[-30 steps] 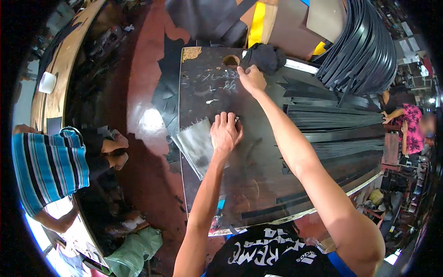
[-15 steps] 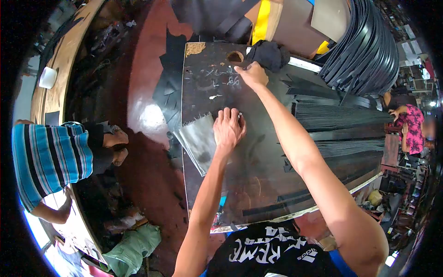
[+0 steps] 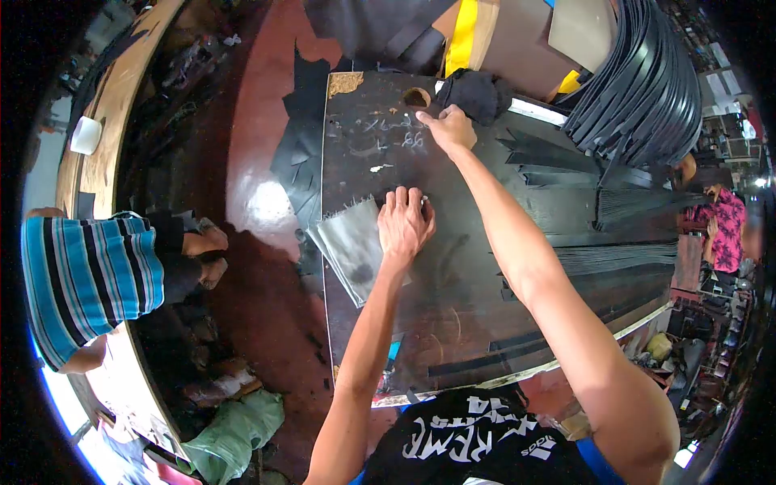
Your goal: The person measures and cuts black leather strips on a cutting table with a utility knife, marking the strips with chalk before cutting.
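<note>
A folded piece of grey cloth (image 3: 353, 242) with a frayed upper edge lies at the left side of the dark table (image 3: 453, 323). My left hand (image 3: 406, 225) rests over the cloth's right edge, its fingers bent and close together. A small pale bit shows by its index finger, too small to name. Farther up, my right hand (image 3: 453, 131) is just below the round hole (image 3: 416, 98) in the tabletop. Its thumb points left and its fingers are curled in; anything inside them is hidden. Chalk marks (image 3: 396, 133) are beside it.
A black cloth bundle (image 3: 473, 95) sits beyond my right hand. Black strips (image 3: 618, 257) lie on the table's right half, below a big looped bundle of strips (image 3: 638, 89). A person in a pink shirt (image 3: 727, 230) is at the right; another in a striped shirt (image 3: 93, 279), left.
The upper stack of black strips has slid right, toward the person in pink. My hands keep nearly the same place and pose. The striped-shirt person's arm has shifted.
</note>
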Demonstrator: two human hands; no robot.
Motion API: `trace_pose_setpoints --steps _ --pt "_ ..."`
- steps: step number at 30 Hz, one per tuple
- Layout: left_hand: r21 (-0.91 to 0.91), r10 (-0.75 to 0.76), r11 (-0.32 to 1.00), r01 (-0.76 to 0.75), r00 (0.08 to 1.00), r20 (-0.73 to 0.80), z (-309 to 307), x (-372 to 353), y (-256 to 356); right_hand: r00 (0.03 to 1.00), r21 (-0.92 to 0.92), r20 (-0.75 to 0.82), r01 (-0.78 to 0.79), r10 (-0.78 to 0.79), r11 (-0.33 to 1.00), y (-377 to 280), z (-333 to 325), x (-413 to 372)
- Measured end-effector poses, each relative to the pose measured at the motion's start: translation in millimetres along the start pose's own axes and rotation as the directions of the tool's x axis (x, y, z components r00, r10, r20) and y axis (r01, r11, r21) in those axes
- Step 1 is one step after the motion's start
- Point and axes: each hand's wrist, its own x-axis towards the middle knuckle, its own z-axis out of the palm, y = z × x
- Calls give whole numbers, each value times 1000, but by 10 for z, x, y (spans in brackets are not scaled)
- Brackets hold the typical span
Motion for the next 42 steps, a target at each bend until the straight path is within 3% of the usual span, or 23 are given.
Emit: trace_pose_setpoints --steps 7,13,18,24,31,37,40,42 --pt "-25 5 1000 -5 1000 -19 3 -1 -5 995 -22 55 82 -81 996 58 -38 -99" --pt "-5 14 1000 -14 999 -29 17 -25 -19 1000 6 12 7 -7 1000 43 5 -92" --pt "2 3 1000 -3 1000 -2 18 -6 -12 996 13 -3 93 -93 996 153 30 -115" --pt "0 6 1000 -6 1000 -24 20 -3 -13 999 31 -30 30 -29 999 94 1 -45" --pt "-26 1 1000 -2 1000 -24 24 6 -9 993 -3 -55 101 -101 995 186 29 -157" --pt "-19 12 1000 -12 999 -34 28 -4 -17 989 -32 -143 -54 49 998 42 106 -59" --pt "-31 10 999 -10 1000 -16 14 4 -13 977 -42 -204 -64 54 997 45 154 -29" --pt "-13 -5 1000 5 1000 -17 25 -3 -14 989 -37 -146 -23 18 999 107 127 -113"
